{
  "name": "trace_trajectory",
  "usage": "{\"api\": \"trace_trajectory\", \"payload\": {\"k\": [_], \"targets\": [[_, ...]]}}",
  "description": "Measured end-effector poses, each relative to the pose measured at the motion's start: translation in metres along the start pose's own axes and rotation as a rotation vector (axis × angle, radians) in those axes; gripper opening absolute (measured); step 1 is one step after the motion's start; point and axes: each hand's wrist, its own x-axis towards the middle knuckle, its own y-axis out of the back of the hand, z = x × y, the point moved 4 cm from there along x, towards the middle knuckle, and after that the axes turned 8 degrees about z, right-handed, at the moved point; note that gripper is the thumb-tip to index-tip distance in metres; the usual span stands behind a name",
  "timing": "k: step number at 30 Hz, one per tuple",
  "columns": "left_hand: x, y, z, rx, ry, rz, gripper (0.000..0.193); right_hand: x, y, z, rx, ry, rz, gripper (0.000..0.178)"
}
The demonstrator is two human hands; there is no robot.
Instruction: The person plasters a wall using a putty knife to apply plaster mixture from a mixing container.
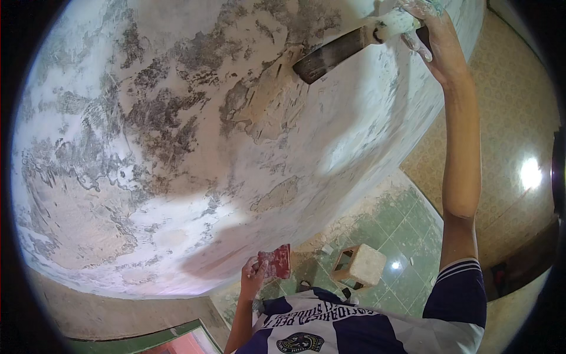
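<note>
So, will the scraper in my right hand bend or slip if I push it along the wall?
The scraper is probably fairly stiff, since its dark length looks straight. It may well be slippery to grip, as your right hand looks smeared with white.

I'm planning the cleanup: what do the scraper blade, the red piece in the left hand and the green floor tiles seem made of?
Scraper blade: probably metal; dark, dull, flat and straight-edged.
Red piece: perhaps plastic or abrasive sheet; whitish smears leave it unclear.
Green floor tiles: likely glazed ceramic, glossy given the bright reflection.
</note>
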Motion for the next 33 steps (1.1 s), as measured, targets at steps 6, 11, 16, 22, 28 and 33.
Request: {"api": "trace_trajectory", "payload": {"k": [6,11,16,22,28,33], "targets": [[0.0,-0.001,0.004,-0.005,0.01,0.008,0.019,0.014,0.011,0.022,-0.059,0.222,0.072,0.02],[-0.002,0.002,0.009,0.047,0.002,0.047,0.019,-0.003,0.006,-0.02,0.09,-0.051,-0.129,0.018],[-0.002,0.001,0.012,0.04,-0.006,0.035,0.021,0.003,0.001,0.016,0.011,0.035,0.071,0.017],[-0.001,0.004,0.013,0.067,-0.008,0.039,0.022,0.004,0.005,0.011,0.056,0.051,0.152,0.016],[-0.001,-0.001,0.015,0.037,-0.027,0.034,0.02,0.004,0.004,0.016,0.118,0.033,0.059,0.017],[-0.001,-0.003,0.021,0.082,-0.019,0.042,0.017,0.007,0.01,0.018,0.154,0.009,0.052,0.018]]}}
